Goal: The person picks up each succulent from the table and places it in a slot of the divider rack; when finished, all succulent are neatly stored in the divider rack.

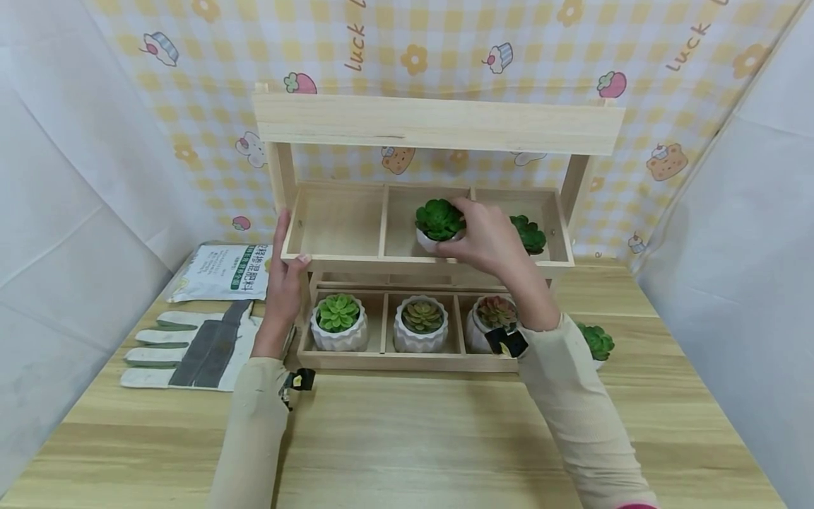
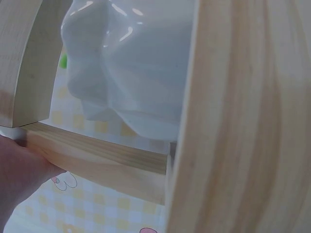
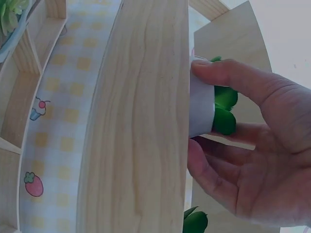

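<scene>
In the head view my right hand (image 1: pixel 486 237) grips a small potted succulent (image 1: pixel 440 220) with dark green leaves and a white pot, in the middle compartment of the wooden planter rack's upper tray (image 1: pixel 343 260). The right wrist view shows thumb and fingers of that hand (image 3: pixel 243 145) on either side of the white pot (image 3: pixel 201 104), partly hidden by the tray's front board. At the tray's left end rests my left hand (image 1: pixel 286 290), fingers straight along the outer side and thumb at the front edge. Another dark green succulent (image 1: pixel 529 235) sits in the right compartment, partly behind my right hand.
Below, the lower tray (image 1: pixel 407 362) holds three succulents in ribbed white pots, including a light green one (image 1: pixel 338 314). A grey-and-white glove (image 1: pixel 191 350) and a white printed bag (image 1: pixel 222 272) lie at left. Another green succulent (image 1: pixel 596 342) stands right of the rack, partly behind my sleeve.
</scene>
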`<state>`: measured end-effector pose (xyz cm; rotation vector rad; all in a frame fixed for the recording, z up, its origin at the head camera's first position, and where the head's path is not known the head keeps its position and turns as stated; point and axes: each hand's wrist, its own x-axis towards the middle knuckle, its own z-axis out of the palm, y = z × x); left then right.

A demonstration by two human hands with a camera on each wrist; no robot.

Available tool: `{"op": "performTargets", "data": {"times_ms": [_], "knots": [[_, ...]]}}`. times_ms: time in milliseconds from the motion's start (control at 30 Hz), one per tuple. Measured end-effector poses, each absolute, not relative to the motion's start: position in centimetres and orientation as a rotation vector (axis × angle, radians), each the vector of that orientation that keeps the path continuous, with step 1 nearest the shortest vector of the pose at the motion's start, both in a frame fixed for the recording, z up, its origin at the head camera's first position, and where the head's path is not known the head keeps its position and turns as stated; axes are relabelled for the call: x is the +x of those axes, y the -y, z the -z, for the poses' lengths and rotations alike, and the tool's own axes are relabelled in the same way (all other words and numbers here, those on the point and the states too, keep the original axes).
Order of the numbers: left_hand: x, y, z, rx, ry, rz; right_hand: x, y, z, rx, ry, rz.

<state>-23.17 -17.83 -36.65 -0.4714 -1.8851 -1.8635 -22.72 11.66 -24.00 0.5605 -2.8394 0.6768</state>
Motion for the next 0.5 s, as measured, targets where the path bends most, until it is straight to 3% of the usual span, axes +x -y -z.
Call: {"op": "performTargets", "data": {"times_ms": [500], "knots": [[-23.25,17.98,36.79,-0.482,1.893,1.858,-22.73,-11.19,23.71,0.573,3.053,-0.645]]}}
